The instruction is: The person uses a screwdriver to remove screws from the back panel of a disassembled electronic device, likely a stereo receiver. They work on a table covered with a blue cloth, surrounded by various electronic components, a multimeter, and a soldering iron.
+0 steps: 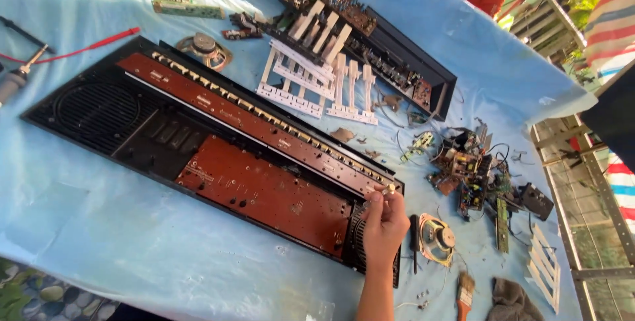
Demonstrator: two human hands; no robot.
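Right hand (385,223) at right end of opened keyboard case (92,113), grip pinching small pale part (390,189) above brown circuit board (264,192). Stripping underway, likely. Next: steady lift, clear of board. Left hand unseen.

A tabletop (119,241) under a pale blue sheet is carrying an opened black keyboard shell (198,142), white key strips (311,80), a second black housing (390,50), two loose speakers (436,238), a heap of circuit boards (473,172), a paintbrush (465,294) and a grey rag (509,301).
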